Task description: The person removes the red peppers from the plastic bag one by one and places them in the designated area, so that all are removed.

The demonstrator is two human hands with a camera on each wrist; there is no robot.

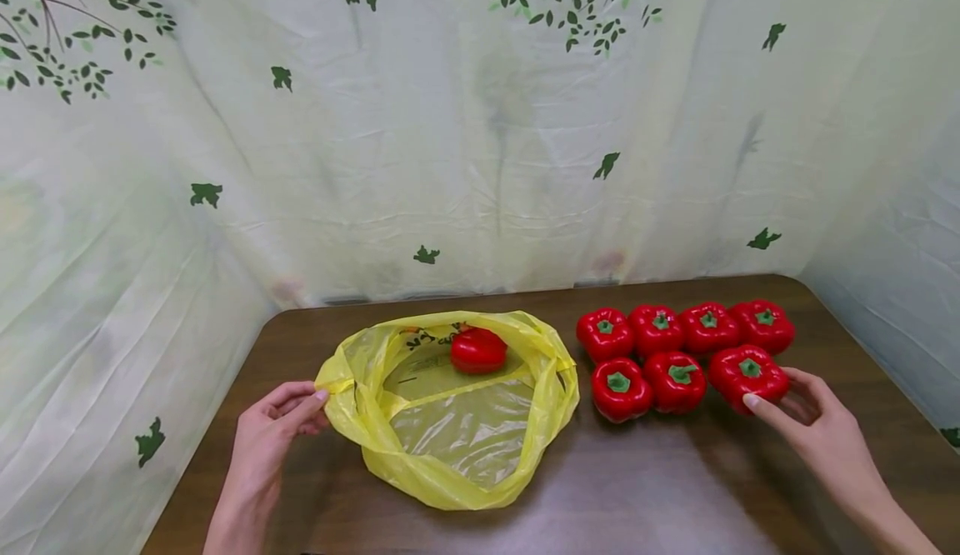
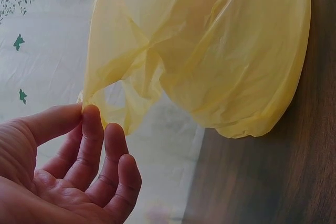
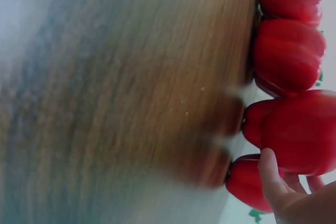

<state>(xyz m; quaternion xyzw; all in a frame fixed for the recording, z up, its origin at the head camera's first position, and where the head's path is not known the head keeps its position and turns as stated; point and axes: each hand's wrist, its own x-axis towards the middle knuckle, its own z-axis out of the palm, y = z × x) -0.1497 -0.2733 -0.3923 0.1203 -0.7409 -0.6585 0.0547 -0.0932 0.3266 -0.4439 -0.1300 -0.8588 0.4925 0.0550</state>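
A yellow plastic bag [image 1: 471, 495] stands with its mouth spread wide, one red bell pepper [image 1: 477, 350] inside toward the back. My left hand [image 1: 272, 427] pinches the bag's left edge between thumb and index finger; the left wrist view shows the yellow film [image 2: 226, 56] stretching from the fingertips [image 2: 90, 116]. On the right, my right hand [image 1: 825, 430] grips a red bell pepper [image 1: 748, 374] at the near right end of the group. In the right wrist view that pepper [image 3: 302, 132] appears lifted off the table, thumb on its near side.
Several more red bell peppers with green stems stand in two rows right of the bag, including a near-row pepper [image 1: 621, 390] and a far-row pepper [image 1: 708, 327]. They rest on a dark wooden table [image 1: 637, 497]. A leaf-patterned curtain [image 1: 450, 163] hangs behind it.
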